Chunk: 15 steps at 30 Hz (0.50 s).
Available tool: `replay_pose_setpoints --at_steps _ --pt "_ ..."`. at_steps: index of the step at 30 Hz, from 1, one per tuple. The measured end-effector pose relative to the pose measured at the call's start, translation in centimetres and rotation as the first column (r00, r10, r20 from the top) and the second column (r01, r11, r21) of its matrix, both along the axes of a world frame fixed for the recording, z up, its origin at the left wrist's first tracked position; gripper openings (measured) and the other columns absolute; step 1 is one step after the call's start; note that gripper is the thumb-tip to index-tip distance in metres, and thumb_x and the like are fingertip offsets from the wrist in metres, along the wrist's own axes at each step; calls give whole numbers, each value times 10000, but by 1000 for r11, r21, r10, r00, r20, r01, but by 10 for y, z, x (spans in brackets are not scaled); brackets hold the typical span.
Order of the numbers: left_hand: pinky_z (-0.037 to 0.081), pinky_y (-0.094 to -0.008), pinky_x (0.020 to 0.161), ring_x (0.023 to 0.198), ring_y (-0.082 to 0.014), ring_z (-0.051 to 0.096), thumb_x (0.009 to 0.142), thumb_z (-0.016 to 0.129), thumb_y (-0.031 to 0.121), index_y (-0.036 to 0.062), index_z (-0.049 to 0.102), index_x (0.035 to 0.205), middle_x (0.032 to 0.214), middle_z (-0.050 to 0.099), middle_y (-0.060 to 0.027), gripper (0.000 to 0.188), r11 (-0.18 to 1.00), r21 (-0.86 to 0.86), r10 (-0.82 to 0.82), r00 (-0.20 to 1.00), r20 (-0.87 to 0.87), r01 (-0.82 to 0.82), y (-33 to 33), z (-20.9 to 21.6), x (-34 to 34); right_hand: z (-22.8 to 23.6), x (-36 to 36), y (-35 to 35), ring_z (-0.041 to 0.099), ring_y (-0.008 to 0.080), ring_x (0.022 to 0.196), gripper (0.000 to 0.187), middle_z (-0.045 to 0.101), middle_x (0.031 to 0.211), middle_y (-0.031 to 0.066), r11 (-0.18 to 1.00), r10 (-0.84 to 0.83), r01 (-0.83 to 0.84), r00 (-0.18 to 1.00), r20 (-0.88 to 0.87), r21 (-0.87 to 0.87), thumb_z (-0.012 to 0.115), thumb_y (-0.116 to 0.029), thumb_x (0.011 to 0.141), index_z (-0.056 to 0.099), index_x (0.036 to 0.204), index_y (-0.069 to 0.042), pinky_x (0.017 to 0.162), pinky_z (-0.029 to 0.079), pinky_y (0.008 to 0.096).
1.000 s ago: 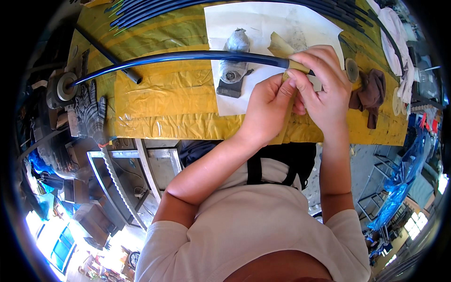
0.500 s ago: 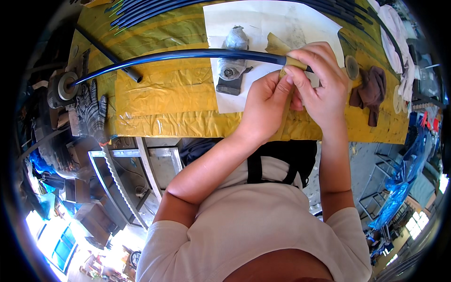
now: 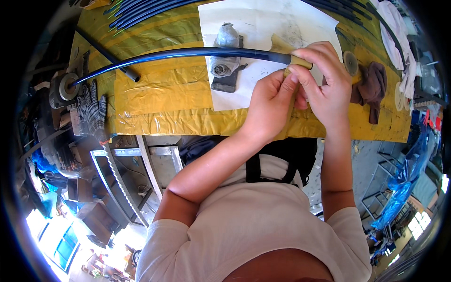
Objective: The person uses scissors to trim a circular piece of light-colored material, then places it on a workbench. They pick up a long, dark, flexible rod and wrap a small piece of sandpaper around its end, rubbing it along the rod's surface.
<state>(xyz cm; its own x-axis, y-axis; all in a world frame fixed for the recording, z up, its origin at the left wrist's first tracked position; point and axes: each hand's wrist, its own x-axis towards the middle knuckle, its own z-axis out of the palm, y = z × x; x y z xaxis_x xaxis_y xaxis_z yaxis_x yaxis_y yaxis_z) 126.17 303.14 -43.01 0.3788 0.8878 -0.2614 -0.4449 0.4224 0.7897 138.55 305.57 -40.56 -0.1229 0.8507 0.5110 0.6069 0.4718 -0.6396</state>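
A glossy dark blue rod (image 3: 178, 52) spans the table, its left end in a round grey fitting (image 3: 69, 87). Near its right end, tan tape (image 3: 300, 61) is wrapped around it. My right hand (image 3: 332, 89) holds this taped end, with the index finger along the top and the thumb below. Just under the rod, my left hand (image 3: 268, 105) has its thumb pressed against its curled fingers beside the tape; it seems to pinch the tape, though the fingers hide most of it. A loose tan piece (image 3: 282, 44) lies on the white paper (image 3: 263, 23) behind.
A cloth-wrapped bundle (image 3: 221, 66) with a dark block (image 3: 224, 83) sits on the paper. More dark rods (image 3: 150, 11) lie along the far edge. A striped glove (image 3: 93, 110) lies at the left, a brown cloth (image 3: 373, 87) and a tape roll (image 3: 350, 63) at the right.
Both hands and the rod's taped end appear slightly farther right. The tan strip that hung below my left hand no longer shows.
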Motion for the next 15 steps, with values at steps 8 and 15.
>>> replay_pose_setpoints --at_steps 8,15 --pt "453 -218 573 601 -73 518 989 421 205 -5 555 849 679 553 -19 285 1000 9 -5 998 -57 5 -1 3 8 -2 9 -2 571 231 731 237 587 808 95 1000 18 -19 998 -56 -16 718 -6 666 627 884 -8 609 468 294" --pt "453 -229 569 594 -83 521 981 431 171 -7 552 834 670 555 -26 261 1000 14 2 999 -48 -2 -1 2 13 -2 13 -4 571 228 737 231 586 812 97 999 21 -23 998 -59 -31 694 14 676 616 893 0 625 466 290"
